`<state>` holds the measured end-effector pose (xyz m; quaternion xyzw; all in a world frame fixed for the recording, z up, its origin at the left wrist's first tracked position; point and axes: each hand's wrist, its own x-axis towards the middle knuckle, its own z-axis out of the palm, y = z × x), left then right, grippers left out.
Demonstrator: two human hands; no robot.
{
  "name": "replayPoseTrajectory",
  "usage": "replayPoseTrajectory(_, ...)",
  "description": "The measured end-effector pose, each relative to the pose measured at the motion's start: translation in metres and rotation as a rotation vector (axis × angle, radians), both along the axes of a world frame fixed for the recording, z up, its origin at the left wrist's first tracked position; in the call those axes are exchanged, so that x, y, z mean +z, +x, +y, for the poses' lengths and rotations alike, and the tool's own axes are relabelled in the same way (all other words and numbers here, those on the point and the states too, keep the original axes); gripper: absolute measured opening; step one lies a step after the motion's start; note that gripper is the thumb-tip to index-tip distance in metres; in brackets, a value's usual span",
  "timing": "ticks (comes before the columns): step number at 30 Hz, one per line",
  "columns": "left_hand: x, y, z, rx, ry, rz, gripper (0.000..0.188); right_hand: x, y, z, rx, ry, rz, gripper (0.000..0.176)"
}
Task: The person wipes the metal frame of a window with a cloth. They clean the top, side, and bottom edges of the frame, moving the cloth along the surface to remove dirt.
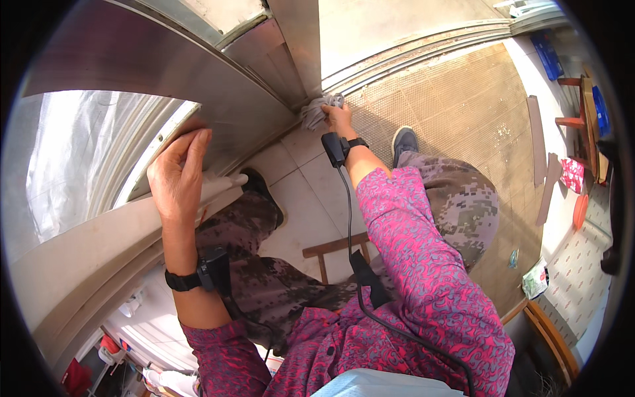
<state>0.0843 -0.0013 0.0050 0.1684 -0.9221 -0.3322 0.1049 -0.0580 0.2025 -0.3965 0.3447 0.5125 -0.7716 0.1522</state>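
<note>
My right hand (339, 119) grips a crumpled grey cloth (320, 113) low at the foot of a metal door frame (303, 59), where it meets the floor track. On the left, my left hand (178, 178) has its fingers bent at the edge of a shiny metal door (228, 104). Its thumb and forefinger meet the metal, and the other fingertips are partly hidden. A pale strip with a screw (158, 139) runs along that edge, close beside the hand.
A small wooden stool (333, 244) is partly hidden between my legs. White tiles (302, 198) lie below me, and a tan textured mat (446, 104) spreads to the right. Sliding-door tracks (421, 49) cross the top. Brown strips (536, 144) and a reddish wooden stool (578, 121) are by the right wall.
</note>
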Motion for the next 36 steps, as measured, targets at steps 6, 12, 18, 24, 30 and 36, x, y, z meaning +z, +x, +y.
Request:
replayPoseTrajectory(6, 0.003, -0.001, -0.001, 0.012, 0.137, -0.083, 0.023, -0.013, -0.016, -0.004, -0.037, -0.007, -0.148, 0.051)
replayPoseTrajectory(12, 0.004, -0.007, 0.002, 0.072, 0.23, -0.096, 0.02, 0.016, -0.028, -0.033, -0.16, -0.105, -0.11, 0.044)
replayPoseTrajectory(18, 0.001, -0.007, 0.0, 0.009, 0.16, -0.074, 0.021, 0.098, -0.025, -0.034, -0.16, -0.221, 0.06, 0.043)
replayPoseTrajectory(24, -0.002, -0.005, 0.001, -0.03, 0.105, -0.05, 0.022, 0.252, -0.009, -0.022, -0.192, -0.416, 0.401, 0.054)
replayPoseTrajectory(30, 0.001, -0.006, -0.001, -0.054, 0.099, -0.062, 0.024, 0.277, -0.005, -0.022, -0.261, -0.455, 0.707, 0.049)
replayPoseTrajectory(36, -0.006, -0.004, -0.003, 0.025, 0.236, -0.058, 0.022, 0.115, -0.005, -0.012, -0.307, -0.052, 0.119, 0.051)
